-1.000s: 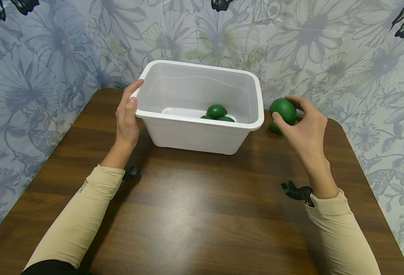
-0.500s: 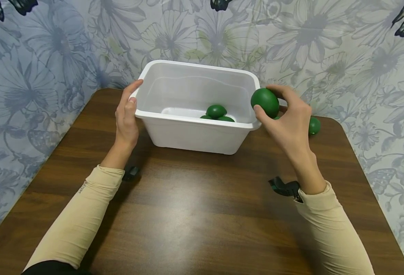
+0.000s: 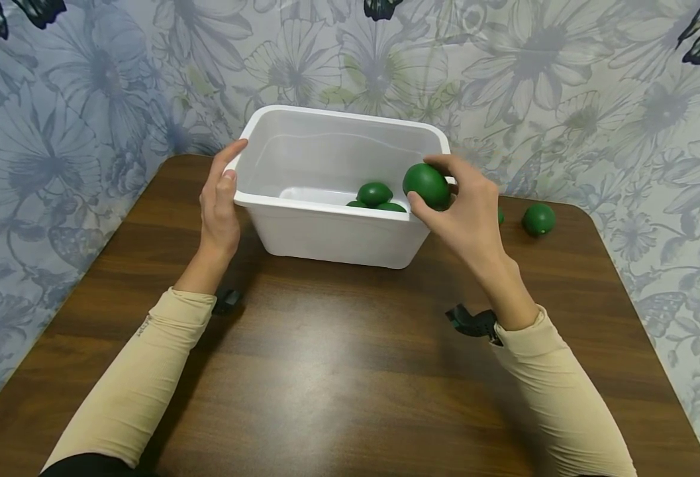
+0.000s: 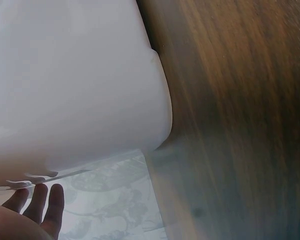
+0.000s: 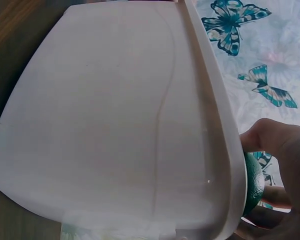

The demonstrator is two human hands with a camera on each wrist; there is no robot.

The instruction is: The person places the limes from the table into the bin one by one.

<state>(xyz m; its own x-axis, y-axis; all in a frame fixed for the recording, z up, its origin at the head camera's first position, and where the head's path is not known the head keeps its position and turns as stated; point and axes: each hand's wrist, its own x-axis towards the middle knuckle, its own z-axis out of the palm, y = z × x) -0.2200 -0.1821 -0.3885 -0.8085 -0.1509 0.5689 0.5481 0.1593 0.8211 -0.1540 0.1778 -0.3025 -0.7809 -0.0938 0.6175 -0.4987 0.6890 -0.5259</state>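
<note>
Right fingers [image 3: 452, 164] pinching lime [image 3: 424, 185] | white plastic tub [image 3: 332, 232] beneath them | left fingers [image 3: 225, 157], nearly straight, touching tub's end

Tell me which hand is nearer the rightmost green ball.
Right. The right hand is a little left of the green ball; the left hand is much farther left, at the left end of the white bin.

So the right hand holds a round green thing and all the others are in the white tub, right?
Not all: the head view shows one green thing on the table and another peeking past the right hand. The rest is right.
</note>
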